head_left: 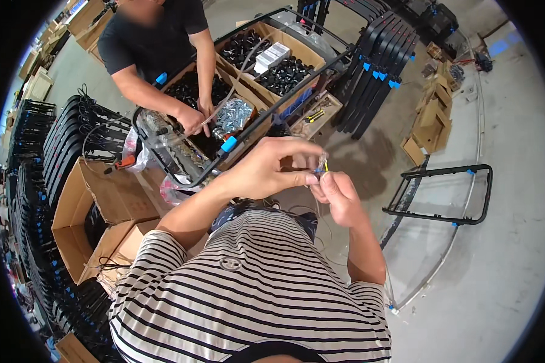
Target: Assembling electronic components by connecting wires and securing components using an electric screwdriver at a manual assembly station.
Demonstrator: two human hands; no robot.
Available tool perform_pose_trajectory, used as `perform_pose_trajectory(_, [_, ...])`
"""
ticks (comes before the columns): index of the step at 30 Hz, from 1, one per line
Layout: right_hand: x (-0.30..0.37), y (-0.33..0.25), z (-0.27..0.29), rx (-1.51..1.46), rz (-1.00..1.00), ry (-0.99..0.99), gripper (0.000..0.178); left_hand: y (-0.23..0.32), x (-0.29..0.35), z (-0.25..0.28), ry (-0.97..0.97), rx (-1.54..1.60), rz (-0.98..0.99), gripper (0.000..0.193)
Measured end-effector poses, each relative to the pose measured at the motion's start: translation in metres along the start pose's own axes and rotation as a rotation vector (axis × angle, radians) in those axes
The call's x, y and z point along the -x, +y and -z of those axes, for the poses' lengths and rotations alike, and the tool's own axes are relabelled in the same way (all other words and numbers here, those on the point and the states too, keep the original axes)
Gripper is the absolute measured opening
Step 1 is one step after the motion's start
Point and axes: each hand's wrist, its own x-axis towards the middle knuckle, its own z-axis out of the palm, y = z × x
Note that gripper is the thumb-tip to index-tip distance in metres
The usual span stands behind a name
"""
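Note:
In front of my chest both hands are raised and meet fingertip to fingertip. My left hand (271,167) pinches thumb against fingers, with the index finger slightly blurred. My right hand (340,195) is closed too, thumb pressed on the bent fingers. Between them are small wire ends (324,164) showing bits of yellow and blue, partly covered by the fingers; their exact form is too small to tell. A thin pale cable (322,225) hangs below my right hand.
Across from me a co-worker's hands (195,119) reach into cartons beside a bag of metal screws (232,115). Boxes of black parts (287,75) sit within a black frame (266,119). Another frame (440,215) rests at the right; an open carton (79,224) stands left.

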Motion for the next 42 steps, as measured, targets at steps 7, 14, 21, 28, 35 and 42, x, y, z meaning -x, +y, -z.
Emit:
perform_pose_trajectory(7, [0.020, 0.011, 0.020, 0.337, 0.158, 0.364, 0.030, -0.003, -0.013, -0.031, -0.058, -0.183, 0.186, 0.029])
perform_pose_trajectory(14, [0.037, 0.038, 0.035, 0.218, 0.182, 0.352, 0.017, -0.025, -0.016, -0.048, -0.148, -0.189, 0.040, 0.029])
perform_pose_trajectory(21, [0.040, 0.057, 0.036, -0.083, 0.097, 0.384, 0.018, -0.029, -0.005, -0.066, -0.076, 0.004, 0.368, 0.029])
perform_pose_trajectory(28, [0.043, 0.067, 0.047, -0.135, -0.004, 0.285, 0.018, -0.060, 0.012, -0.074, -0.001, 0.148, 0.456, 0.026])
perform_pose_trajectory(35, [0.039, 0.085, 0.063, -0.271, -0.144, 0.091, 0.019, -0.041, 0.008, -0.076, -0.039, -0.006, 0.499, 0.025])
perform_pose_trajectory(42, [0.033, 0.102, 0.056, -0.509, -0.253, -0.049, 0.012, -0.076, 0.029, -0.078, -0.020, -0.192, 0.216, 0.015])
